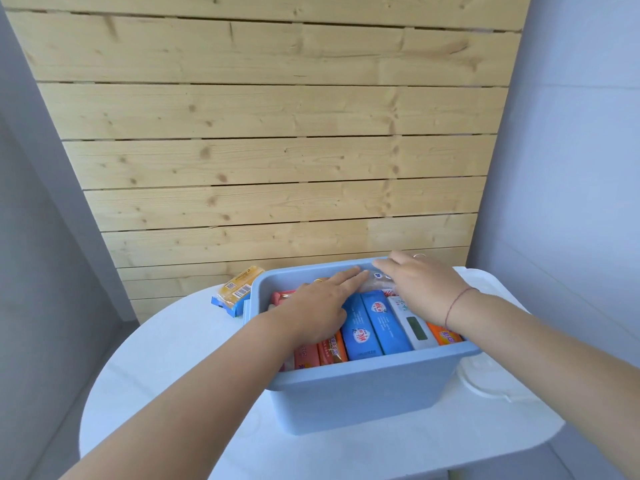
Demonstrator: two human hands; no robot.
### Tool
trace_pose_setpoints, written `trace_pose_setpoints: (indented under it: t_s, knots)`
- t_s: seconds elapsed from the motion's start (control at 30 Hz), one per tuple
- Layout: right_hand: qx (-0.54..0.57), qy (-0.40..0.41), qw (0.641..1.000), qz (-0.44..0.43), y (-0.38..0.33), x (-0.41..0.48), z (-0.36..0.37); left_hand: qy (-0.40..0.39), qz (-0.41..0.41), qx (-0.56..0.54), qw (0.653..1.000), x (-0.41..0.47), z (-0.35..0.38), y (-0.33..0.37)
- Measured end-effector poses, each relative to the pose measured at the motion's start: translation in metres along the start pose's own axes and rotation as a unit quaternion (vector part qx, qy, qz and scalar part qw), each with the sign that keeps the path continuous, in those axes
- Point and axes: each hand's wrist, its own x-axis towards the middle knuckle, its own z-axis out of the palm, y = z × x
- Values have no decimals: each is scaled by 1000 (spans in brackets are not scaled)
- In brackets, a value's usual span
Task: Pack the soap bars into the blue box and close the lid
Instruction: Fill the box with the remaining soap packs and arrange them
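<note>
The blue box stands lidless on the white table, filled with wrapped soap bars standing on edge: blue ones, a white one, orange ones. My left hand lies flat on the bars at the box's left, fingers stretched toward the far wall. My right hand rests palm down at the far right, its fingers on a clear-wrapped bar lying against the far wall. A yellow soap bar lies on a blue packet outside, left of the box. A white lid lies on the table to the right.
The white rounded table stands against a pale wooden slat wall. Grey walls close in on both sides. The table's front edge runs just below the box.
</note>
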Motion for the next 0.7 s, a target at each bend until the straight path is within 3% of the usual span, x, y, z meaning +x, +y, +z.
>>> trace_pose_setpoints:
  t_s: [0.17,0.37,0.47,0.5,0.57,0.63,0.7]
  knots:
    - [135,-79,987,-23,-15,-11,15,0,-14,44,999,5,2,-1]
    - [174,-97,980,-1,-18,-4,15,-24,-29,41,998,6,2,2]
    - [177,-114,978,1,-18,-6,8,-49,-38,-52,997,-3,-12,0]
    - [167,-111,980,4,-17,-8,3,-23,-42,-106,993,-8,-20,-3]
    - [135,-44,990,17,-21,-7,-8,101,-58,-237,964,-20,-40,-22]
    - [137,38,990,9,-36,-6,-17,260,-91,-349,896,-34,-54,-52]
    - [164,65,984,-28,-57,-6,-24,389,-171,-350,835,-44,-53,-87]
